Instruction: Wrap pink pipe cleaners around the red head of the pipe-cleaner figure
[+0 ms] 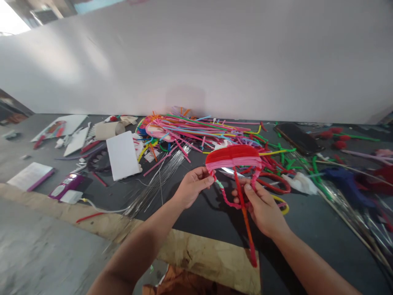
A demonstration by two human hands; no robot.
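Observation:
Between my two hands is a pipe-cleaner craft piece, held up over the table. Its top is a curved band of red and pink rows, and a thin twisted pink and pale-green loop hangs below. My left hand pinches the left end of the band, where the loop meets it. A red pipe cleaner hangs down from the band past my right hand. The fingers of that hand are closed around the loop's right side, close to the red strand. Some right fingertips are hidden behind the piece.
A heap of colourful pipe cleaners lies against the white wall. Red-handled scissors rest behind my right hand. Thin wires, a white card and a purple device with a cable are left; a phone lies right.

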